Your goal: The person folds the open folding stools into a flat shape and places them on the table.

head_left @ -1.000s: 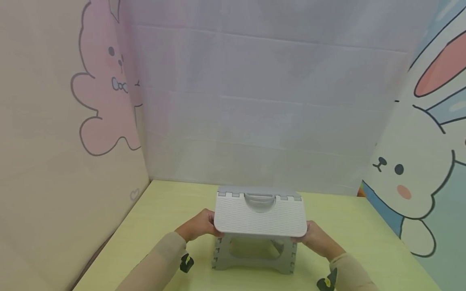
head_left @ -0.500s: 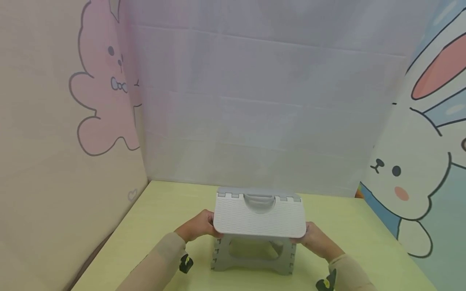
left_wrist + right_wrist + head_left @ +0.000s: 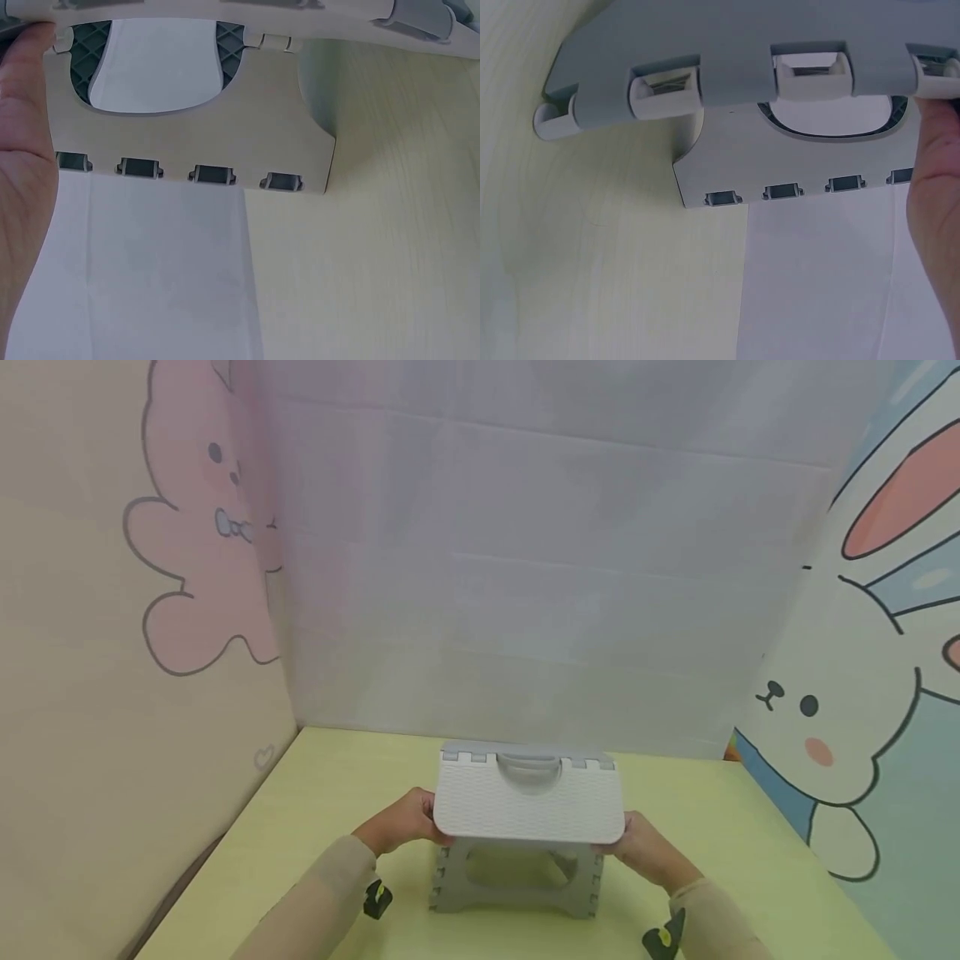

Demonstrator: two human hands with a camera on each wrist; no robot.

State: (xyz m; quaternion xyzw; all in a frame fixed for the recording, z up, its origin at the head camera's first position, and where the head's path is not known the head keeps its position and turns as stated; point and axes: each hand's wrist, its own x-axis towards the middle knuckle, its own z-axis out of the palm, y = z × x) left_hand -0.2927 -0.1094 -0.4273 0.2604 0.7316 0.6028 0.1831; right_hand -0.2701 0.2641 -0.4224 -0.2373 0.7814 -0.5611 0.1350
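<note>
A folding step stool (image 3: 525,806), with a white textured top panel and grey leg frame (image 3: 517,897), is in the middle of the head view. Its top slopes toward me, and a carrying handle (image 3: 528,763) sits at the panel's far edge. My left hand (image 3: 401,822) grips the left side of the stool just below the top, its fingertips hidden. On the opposite side, my right hand (image 3: 647,853) holds the stool the same way. Both wrist views show a side of the stool, with its row of hinge slots (image 3: 214,175) and an oval opening.
The stool rests on a pale yellow table (image 3: 360,756). A white cloth wall (image 3: 525,568) closes off the back, with printed rabbit panels at left (image 3: 202,568) and right (image 3: 840,710). Black wrist straps (image 3: 377,899) hang beside the sleeves.
The head view has shifted slightly, so everything sits a little farther left. Both hands keep the same hold on the stool, which shows no clear movement of its own.
</note>
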